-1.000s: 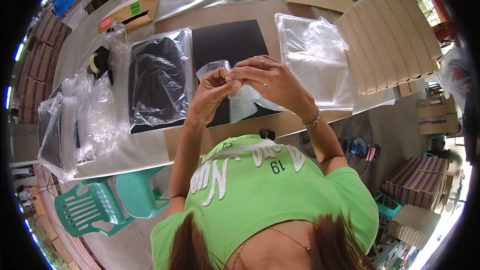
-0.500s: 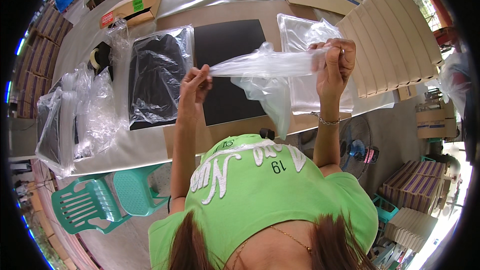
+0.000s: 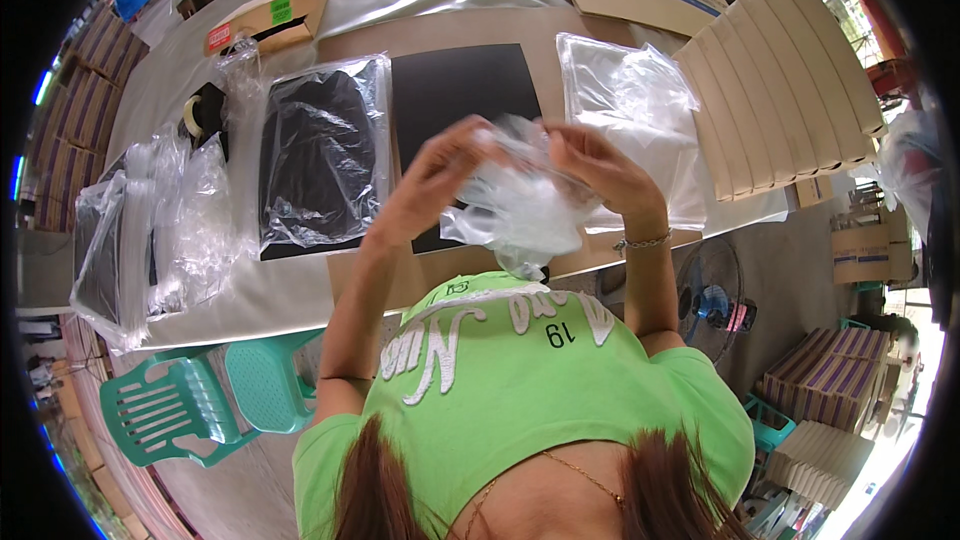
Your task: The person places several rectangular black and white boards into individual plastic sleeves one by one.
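Two hands meet above the table [image 3: 300, 290] at chest height, both closed on one clear plastic bag [image 3: 515, 205]. Half a second ago the same bag was pulled taut between arms spread wide; now the left hand [image 3: 445, 165] and right hand [image 3: 590, 165] have come back together, and the film bunches loosely between them, its lower part hanging toward the green shirt [image 3: 520, 370]. Fingertips of both hands pinch the bag's upper edge, thumbs toward each other, which suggests the mouth of the bag is being worked open or gathered after the stretch. The bag is held in the air, clear of the table, and nothing can be seen inside it.

Directly beneath the hands lies a flat black sheet [image 3: 465, 105], bare and unwrapped. Just beside it, to the person's left, a dark garment in a clear bag [image 3: 320, 155] rests flat. To the right sits a stack of empty clear bags [image 3: 630, 115], and beyond that a fanned row of flattened cardboard boxes [image 3: 780, 80]. More bagged dark items [image 3: 130, 240] are heaped at the table's left end, near a tape roll [image 3: 200, 112] and an open cardboard box [image 3: 265, 22]. A green plastic chair [image 3: 170, 405] stands below the table edge, and a small fan [image 3: 715, 300] on the floor to the right.
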Motion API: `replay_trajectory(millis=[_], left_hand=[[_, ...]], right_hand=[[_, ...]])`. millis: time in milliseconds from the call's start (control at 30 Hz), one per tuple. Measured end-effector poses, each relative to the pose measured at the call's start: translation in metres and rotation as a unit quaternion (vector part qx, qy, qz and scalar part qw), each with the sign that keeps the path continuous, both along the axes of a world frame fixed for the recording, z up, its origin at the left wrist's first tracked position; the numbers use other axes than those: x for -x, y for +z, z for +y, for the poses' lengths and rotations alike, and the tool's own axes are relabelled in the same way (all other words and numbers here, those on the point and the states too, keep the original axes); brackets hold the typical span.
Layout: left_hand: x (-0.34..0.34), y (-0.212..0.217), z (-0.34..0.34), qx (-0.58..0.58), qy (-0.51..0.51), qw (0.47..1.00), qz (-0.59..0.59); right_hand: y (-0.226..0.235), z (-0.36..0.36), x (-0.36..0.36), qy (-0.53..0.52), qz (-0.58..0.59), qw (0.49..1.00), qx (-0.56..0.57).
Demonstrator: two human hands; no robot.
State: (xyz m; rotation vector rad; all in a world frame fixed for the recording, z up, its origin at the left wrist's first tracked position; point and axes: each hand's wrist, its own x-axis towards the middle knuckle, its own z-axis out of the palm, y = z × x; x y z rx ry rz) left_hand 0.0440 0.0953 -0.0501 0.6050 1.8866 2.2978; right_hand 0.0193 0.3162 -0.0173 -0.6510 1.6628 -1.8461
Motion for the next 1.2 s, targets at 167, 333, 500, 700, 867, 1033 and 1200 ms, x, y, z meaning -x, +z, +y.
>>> replay_trajectory(millis=[167,333,500,700,867,1033,1200], left_hand=[[0.011,-0.024,-0.028,-0.346,-0.101,0.91,-0.205],[-0.006,-0.041,-0.039,-0.196,-0.156,0.91,-0.33],[-0.008,-0.026,-0.032,-0.291,-0.062,0.913,-0.279],[0.028,-0.031,-0.049,-0.465,-0.045,0.862,-0.198],[0.027,-0.055,-0.049,-0.553,-0.117,0.793,-0.228],[0.022,-0.074,-0.046,-0.497,-0.281,0.749,-0.337],[-0.009,-0.118,-0.061,-0.245,-0.205,0.88,-0.353]], right_hand=[[-0.031,0.037,-0.001,0.225,-0.016,0.925,0.305],[-0.03,0.04,0.004,-0.177,-0.203,0.84,0.471],[-0.077,0.044,-0.004,-0.25,-0.14,0.904,0.316],[-0.063,0.017,-0.029,0.019,-0.358,0.875,0.325],[-0.09,0.001,-0.058,0.118,-0.392,0.848,0.336],[-0.107,0.023,-0.057,-0.032,-0.294,0.828,0.476],[-0.067,0.039,-0.012,0.075,-0.216,0.706,0.67]])
